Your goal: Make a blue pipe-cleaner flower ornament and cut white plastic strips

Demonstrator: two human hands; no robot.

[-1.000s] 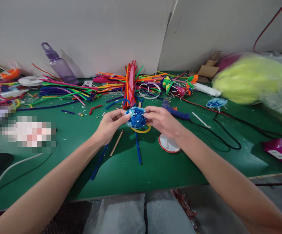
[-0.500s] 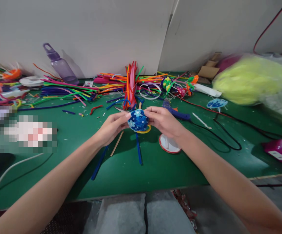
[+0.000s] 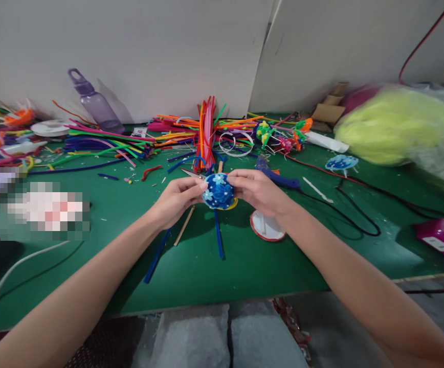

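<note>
Between my two hands is a round blue disc (image 3: 219,191) decorated with light and dark blue flowers and small white beads. The fingers of my left hand (image 3: 181,198) pinch its left edge, while those of my right hand (image 3: 258,190) grip its right edge. A yellow curved piece (image 3: 231,204) shows partly behind the disc. Below, a blue pipe cleaner strip (image 3: 218,235) lies on the table, with a wooden stick (image 3: 184,226) and another blue strip (image 3: 156,258) to the left. Under my right wrist sits a white disc with a red rim (image 3: 265,229), partly covered.
Bundled colourful pipe cleaners (image 3: 205,135) spread along the back of the green table (image 3: 191,291). A purple bottle (image 3: 99,107) leans against the wall. A blue glue gun (image 3: 281,179) with a cord lies right of my hands. Further right are another blue flowered disc (image 3: 340,162) and a magenta box (image 3: 442,240).
The blue flowered disc has shifted very slightly to the right and turned a little between my fingers. Both hands keep their hold.
</note>
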